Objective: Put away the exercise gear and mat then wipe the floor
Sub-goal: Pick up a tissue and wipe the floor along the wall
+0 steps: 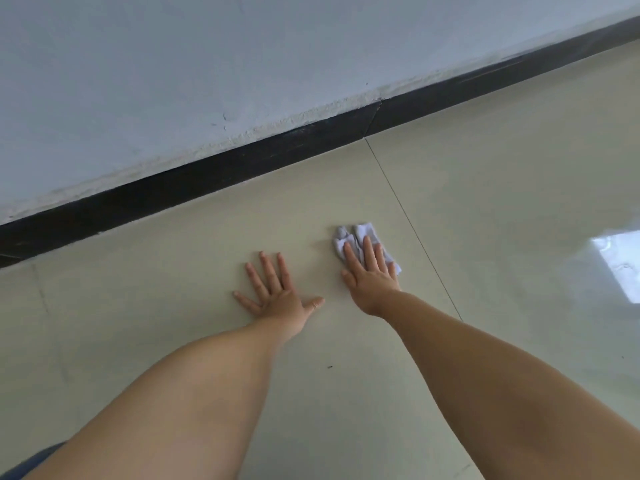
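On the pale tiled floor (207, 341), at the left, the left hand (277, 296) lies flat with its grip open, fingers spread and palm down on a bare tile. Just right of it, the right hand (370, 271) presses a crumpled white cloth (349, 235) against the floor, grip open too, straight fingers laid over the cloth, which pokes out on their far side. Beyond both, a dark skirting board (242, 161) runs under a white wall (207, 64).
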Demonstrator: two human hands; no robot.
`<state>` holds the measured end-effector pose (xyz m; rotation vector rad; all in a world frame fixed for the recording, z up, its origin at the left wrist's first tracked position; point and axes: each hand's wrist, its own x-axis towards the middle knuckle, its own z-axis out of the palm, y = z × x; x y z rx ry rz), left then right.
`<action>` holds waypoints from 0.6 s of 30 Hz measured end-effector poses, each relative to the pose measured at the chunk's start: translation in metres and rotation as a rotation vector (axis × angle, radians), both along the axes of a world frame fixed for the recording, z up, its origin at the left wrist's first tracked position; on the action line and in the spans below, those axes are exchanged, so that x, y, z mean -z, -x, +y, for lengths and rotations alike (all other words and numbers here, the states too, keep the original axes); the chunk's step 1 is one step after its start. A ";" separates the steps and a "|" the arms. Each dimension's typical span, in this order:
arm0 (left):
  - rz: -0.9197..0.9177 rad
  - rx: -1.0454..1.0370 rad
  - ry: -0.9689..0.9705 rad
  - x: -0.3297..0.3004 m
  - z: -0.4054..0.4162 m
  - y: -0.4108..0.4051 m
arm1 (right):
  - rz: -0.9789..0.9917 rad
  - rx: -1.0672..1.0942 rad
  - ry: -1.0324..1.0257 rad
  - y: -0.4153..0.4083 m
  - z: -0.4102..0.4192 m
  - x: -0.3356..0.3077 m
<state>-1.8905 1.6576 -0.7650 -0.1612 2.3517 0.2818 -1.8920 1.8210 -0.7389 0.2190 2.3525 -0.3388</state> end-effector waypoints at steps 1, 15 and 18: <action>0.002 0.003 0.001 0.000 -0.001 0.000 | -0.024 0.007 0.016 -0.010 -0.004 -0.003; 0.121 -0.038 0.076 0.008 0.009 -0.003 | 0.161 -0.526 0.214 -0.208 -0.082 0.014; 0.145 -0.031 0.107 0.015 0.009 -0.004 | 0.299 -0.694 0.244 -0.211 -0.015 0.029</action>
